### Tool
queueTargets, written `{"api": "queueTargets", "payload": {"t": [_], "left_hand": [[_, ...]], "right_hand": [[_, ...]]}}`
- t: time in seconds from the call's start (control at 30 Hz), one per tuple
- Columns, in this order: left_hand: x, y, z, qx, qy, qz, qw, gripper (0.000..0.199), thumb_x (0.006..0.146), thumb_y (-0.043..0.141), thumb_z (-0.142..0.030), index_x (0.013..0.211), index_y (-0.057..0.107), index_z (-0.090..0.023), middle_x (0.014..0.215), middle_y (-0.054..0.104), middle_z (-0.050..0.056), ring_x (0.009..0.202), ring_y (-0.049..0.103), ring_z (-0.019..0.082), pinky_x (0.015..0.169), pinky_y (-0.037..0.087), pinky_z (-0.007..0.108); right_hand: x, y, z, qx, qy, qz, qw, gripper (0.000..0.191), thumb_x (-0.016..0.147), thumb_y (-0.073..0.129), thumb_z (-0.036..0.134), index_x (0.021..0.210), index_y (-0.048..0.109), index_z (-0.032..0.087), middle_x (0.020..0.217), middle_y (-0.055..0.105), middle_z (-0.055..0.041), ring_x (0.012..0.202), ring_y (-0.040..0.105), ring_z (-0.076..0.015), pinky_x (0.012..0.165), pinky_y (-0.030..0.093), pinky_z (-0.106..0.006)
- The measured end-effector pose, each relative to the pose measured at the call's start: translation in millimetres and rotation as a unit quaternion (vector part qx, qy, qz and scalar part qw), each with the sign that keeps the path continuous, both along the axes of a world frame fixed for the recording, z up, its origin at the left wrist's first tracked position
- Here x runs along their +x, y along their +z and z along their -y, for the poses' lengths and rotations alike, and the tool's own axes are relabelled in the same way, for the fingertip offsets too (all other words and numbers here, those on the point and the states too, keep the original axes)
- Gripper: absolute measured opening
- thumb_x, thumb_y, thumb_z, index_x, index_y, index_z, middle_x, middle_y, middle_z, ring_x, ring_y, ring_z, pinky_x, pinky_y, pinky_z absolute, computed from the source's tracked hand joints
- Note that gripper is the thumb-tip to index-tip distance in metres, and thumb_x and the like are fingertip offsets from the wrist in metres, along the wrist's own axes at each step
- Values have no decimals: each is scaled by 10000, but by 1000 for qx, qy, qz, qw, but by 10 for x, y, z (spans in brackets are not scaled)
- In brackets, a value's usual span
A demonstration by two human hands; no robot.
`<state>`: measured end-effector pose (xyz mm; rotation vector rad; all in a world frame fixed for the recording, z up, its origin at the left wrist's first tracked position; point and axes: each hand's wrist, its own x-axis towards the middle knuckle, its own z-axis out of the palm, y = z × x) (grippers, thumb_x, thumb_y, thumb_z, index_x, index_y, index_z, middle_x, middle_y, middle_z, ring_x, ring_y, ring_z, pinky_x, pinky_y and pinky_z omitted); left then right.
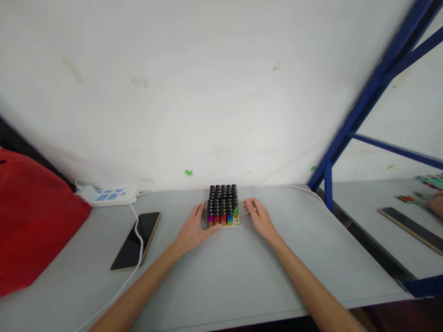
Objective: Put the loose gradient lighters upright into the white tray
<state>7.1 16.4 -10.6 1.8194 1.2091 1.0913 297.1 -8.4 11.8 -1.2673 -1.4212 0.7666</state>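
Note:
Several lighters (223, 203) with black tops and bright coloured bodies stand upright in close rows in a pale tray (236, 223). At the tray's front right corner is a gap with no lighter. My left hand (196, 230) is closed about the front left corner of the tray, thumb along the front and fingers at the left side. To the right of the lighters and apart from them is my right hand (259, 216). Its fingers are curled together, and what they hold, if anything, is hidden.
A phone (136, 240) lies on the grey table (221, 286) at left, with a white cable across it. Behind it are a power strip (114, 196) and a red bag (34, 216). A blue metal frame (346, 124) rises at right; beyond it is another person's hand (436, 203).

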Motion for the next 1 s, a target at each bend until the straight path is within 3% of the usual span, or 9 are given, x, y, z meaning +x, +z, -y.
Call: {"api": "queueTargets", "payload": {"t": [0.07,0.17,0.23,0.37,0.57,0.67,0.8,0.93,1.0], "left_hand": [[87,27,-153,-104,24,207,972,876,799,904,-717,1488,678,-225,1695,595,165,1681,413,381,1445,162,585],[335,70,-460,-141,46,300,942,740,973,616,-845,1451,692,-284,1738,568,106,1731,342,340,1431,244,560],[528,85,-632,-153,42,350,923,677,1011,584,-817,1386,726,-271,1656,656,95,1682,444,321,1391,363,507],[783,64,-753,-175,18,423,889,576,1014,641,-735,1209,778,-211,1357,831,103,1403,726,319,1243,563,483],[845,7,-728,-195,1,441,876,516,947,738,-708,1022,785,-200,1148,871,118,1253,793,334,1190,598,501],[662,66,-808,-168,21,402,900,537,955,728,-726,1062,784,-203,1249,853,141,1348,749,339,1246,539,497],[69,197,-913,-75,101,314,941,529,987,661,-734,1111,757,-229,1383,803,119,1478,650,277,1322,424,470],[-455,180,-848,-23,134,186,973,573,845,737,-771,857,736,-198,992,836,107,1074,789,318,1074,616,495],[-565,123,-764,-7,138,124,983,558,830,733,-760,825,742,-202,868,817,80,912,790,299,973,651,480]], "right_hand": [[-105,25,-217,-16,-1,-115,993,743,950,510,941,1201,715,272,1360,759,-142,1264,697,-317,1012,614,-456],[-349,86,-581,-27,1,-187,982,797,921,515,948,1346,694,298,1629,618,-128,1520,551,-326,1231,511,-510],[-523,88,-770,-29,1,-190,981,798,944,486,924,1386,688,290,1592,643,-123,1547,521,-329,1287,456,-528],[-720,-36,-915,-38,14,-194,980,884,960,364,915,1453,664,246,1461,705,-119,1401,633,-309,1251,495,-485],[-700,-132,-935,-34,26,-174,984,847,943,369,918,1395,668,267,1428,717,-99,1360,638,-310,1208,508,-470],[-526,-65,-942,-32,36,-151,987,862,939,356,955,1397,673,297,1400,744,-101,1324,667,-314,1134,545,-477],[1,-41,-835,-20,9,-104,994,865,878,397,1018,1242,712,300,1378,752,-128,1232,705,-307,1005,570,-447],[448,-163,-630,-24,-16,-45,999,778,812,530,996,929,691,243,866,752,-87,769,676,-254,752,551,-379],[513,-216,-560,-24,-15,-15,1000,724,865,510,939,881,695,240,722,690,-44,671,626,-234,708,527,-368]]}}
